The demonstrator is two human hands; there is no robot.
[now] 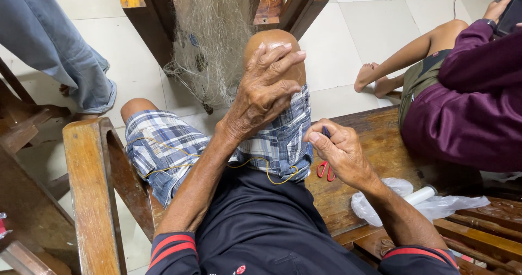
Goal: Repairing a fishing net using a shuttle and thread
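Note:
My left hand [265, 90] rests on my raised right knee, fingers spread over the plaid shorts [163, 150] and pinching what looks like thin net line. My right hand [338, 151] sits beside that thigh, fingers closed around a small dark blue tool [326, 132] that pokes up between them. A pale fishing net [209, 41] hangs from the wooden frame just beyond my knee. A thin yellow cord [266, 172] trails across my lap. Red-handled scissors [325, 170] lie on the bench under my right hand.
I sit on a wooden bench [375, 139] with an armrest [89, 188] at my left. A crumpled clear plastic bag [429, 204] with a white tube lies at right. Another person in purple [467, 106] sits on the bench; someone in jeans [60, 41] stands at the far left.

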